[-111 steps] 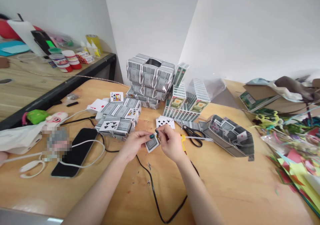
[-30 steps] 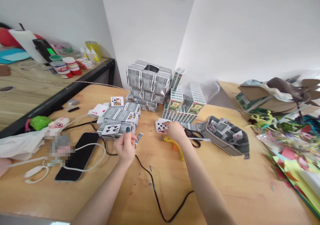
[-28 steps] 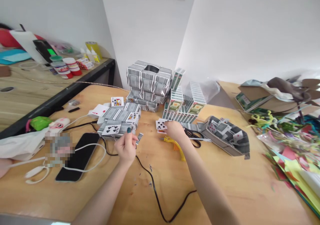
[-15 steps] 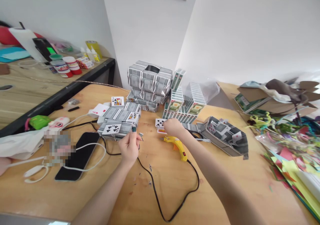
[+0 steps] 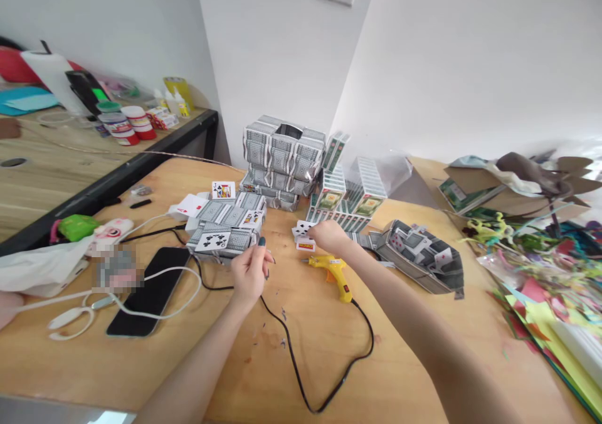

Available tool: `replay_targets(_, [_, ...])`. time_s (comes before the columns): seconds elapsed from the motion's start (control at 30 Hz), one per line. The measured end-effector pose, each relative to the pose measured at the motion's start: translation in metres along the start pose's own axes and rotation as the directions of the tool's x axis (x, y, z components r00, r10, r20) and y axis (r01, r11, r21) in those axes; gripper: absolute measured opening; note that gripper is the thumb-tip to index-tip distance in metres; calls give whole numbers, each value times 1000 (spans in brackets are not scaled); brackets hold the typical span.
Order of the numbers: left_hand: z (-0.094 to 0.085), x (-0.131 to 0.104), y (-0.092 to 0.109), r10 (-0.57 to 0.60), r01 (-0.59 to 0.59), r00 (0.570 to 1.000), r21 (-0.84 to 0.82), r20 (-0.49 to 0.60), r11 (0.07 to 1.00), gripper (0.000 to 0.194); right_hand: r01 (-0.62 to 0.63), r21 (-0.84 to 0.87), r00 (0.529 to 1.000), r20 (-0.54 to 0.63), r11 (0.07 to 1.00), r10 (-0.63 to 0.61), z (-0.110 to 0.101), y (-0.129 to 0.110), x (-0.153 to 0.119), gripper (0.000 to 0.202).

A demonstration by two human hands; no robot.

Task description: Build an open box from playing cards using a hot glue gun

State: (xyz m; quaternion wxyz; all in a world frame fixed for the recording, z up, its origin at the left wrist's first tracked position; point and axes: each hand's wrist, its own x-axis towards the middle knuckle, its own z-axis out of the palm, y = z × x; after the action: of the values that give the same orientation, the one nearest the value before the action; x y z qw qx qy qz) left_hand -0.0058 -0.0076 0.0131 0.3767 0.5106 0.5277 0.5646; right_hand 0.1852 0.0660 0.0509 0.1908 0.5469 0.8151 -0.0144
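Observation:
My right hand (image 5: 329, 237) reaches across the table with its fingers closed on a playing card (image 5: 302, 226) of black spades. Under that card lies a small stack whose red and yellow printed edge (image 5: 305, 246) shows. My left hand (image 5: 249, 272) is over the table with its thumb raised and fingers loosely curled apart; I see nothing in it. Just beyond it sits a block of folded grey-backed cards (image 5: 221, 214) with several loose face-up cards on top. A yellow glue gun (image 5: 332, 271) lies on its side below my right hand.
Behind stands a larger card-built box (image 5: 285, 154), beside stacked green card packs (image 5: 343, 192). An open box of cards (image 5: 418, 258) is right. A black cord (image 5: 289, 342) loops in front. A phone (image 5: 149, 292) and white cable lie left, coloured paper (image 5: 550, 311) far right.
My left hand has shifted slightly right and its thumb and fingers have loosened from a pinch. My right hand still holds the card, which has tilted; more of the red edge below it shows.

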Motion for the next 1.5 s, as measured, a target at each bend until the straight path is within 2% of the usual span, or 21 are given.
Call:
replay_targets(0.07, [2,0,2,-26,32,988,-38,150,999,40,-32,42,997,-67,999,34,-1,7,-6,30])
replay_targets(0.13, [5,-1,4,-65,105,944,-107,322,989,38,-55,197,970,-222,979,99,0,9,-15,33])
replay_targets(0.17, [7,-1,5,-86,158,914,-153,398,976,36,-30,322,934,-329,946,141,1,7,-21,33])
replay_targets(0.2, [9,-1,6,-97,212,882,-205,461,955,36,45,461,876,-445,886,187,2,3,-27,31])
replay_targets(0.27, [13,-1,6,-89,302,829,-307,552,903,44,275,618,754,-614,736,233,7,-11,-40,28])
replay_targets(0.33, [16,0,3,-61,341,812,-388,580,856,53,445,646,695,-686,620,216,13,-29,-51,27])
replay_targets(0.4, [17,-1,0,-58,362,824,-445,563,819,59,517,647,663,-717,561,215,18,-44,-58,26])
replay_targets(0.53, [15,-2,-1,-78,413,840,-539,537,734,74,516,644,624,-734,565,267,25,-59,-63,24])
replay_targets(0.63, [13,-2,4,-71,433,838,-580,541,690,74,468,646,594,-735,603,327,26,-65,-66,20])
replay_targets(0.73, [12,-2,6,-70,388,872,-596,485,703,67,423,697,608,-692,579,389,27,-74,-68,11])
replay_targets(0.87, [15,-2,-1,-90,304,927,-589,364,749,54,450,805,631,-593,388,500,34,-87,-66,9])
replay_targets(0.97, [17,-2,-6,-139,337,919,-551,369,763,46,462,862,648,-489,209,584,41,-92,-62,7])
replay_targets(1.1, [18,-2,-6,-149,376,896,-539,418,754,41,470,883,686,-370,6,627,46,-89,-62,6])
replay_targets(1.2, [18,-2,-4,-151,373,898,-532,414,760,39,468,881,699,-324,-65,637,47,-86,-63,6])
replay_targets(1.33, [20,-4,-2,-232,406,897,-491,376,771,35,471,872,702,-277,-135,656,49,-84,-65,6])
replay_targets(1.5, [24,-8,1,-298,447,886,-487,355,750,32,470,846,730,-211,-253,650,50,-83,-67,7])
